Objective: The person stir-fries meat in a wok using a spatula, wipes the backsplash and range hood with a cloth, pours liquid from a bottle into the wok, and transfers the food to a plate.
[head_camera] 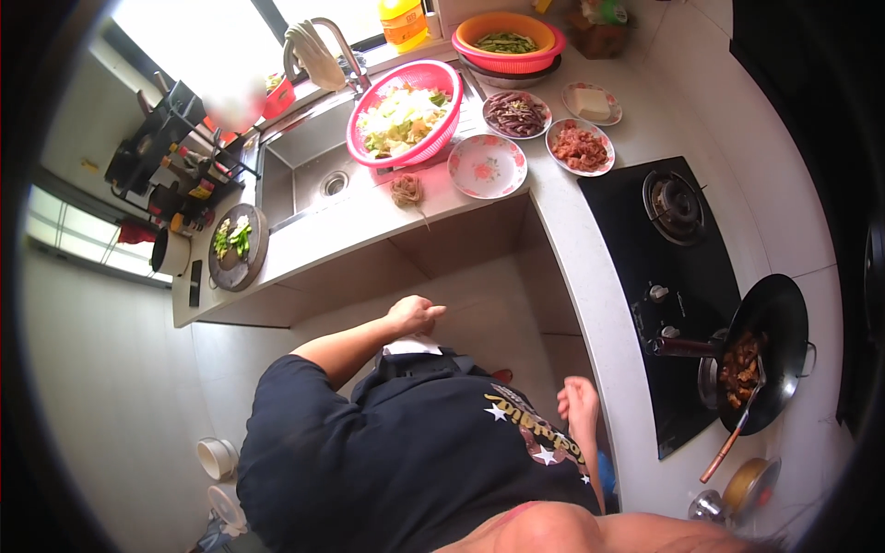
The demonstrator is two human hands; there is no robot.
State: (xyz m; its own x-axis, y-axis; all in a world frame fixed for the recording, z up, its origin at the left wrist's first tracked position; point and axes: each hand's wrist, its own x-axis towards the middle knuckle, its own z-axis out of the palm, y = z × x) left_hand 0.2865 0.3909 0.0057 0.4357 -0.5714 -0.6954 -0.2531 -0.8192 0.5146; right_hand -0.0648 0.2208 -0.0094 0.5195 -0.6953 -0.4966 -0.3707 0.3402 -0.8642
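My left hand (415,315) is in front of my waist, fingers curled and one poking out; a white patch of cloth or paper (413,345) lies just below it, and I cannot tell whether the hand grips it. Beside the counter edge on the right, my right hand (579,399) is loosely curled with nothing visible in it. A black wok (781,359) on the gas stove (622,256) holds browned food pieces (741,370) and a spatula with a wooden handle (726,446). Ahead on the counter is a bare floral plate (487,166).
A pink colander of chopped leafy vegetable (404,117) overlaps the sink (297,166). Plates of purple bean pieces (516,114), raw meat (581,146) and a white block (592,104) stand rightward. A round chopping board (238,266) bears chopped greens (238,236); a dark phone-like slab (196,283) lies nearby.
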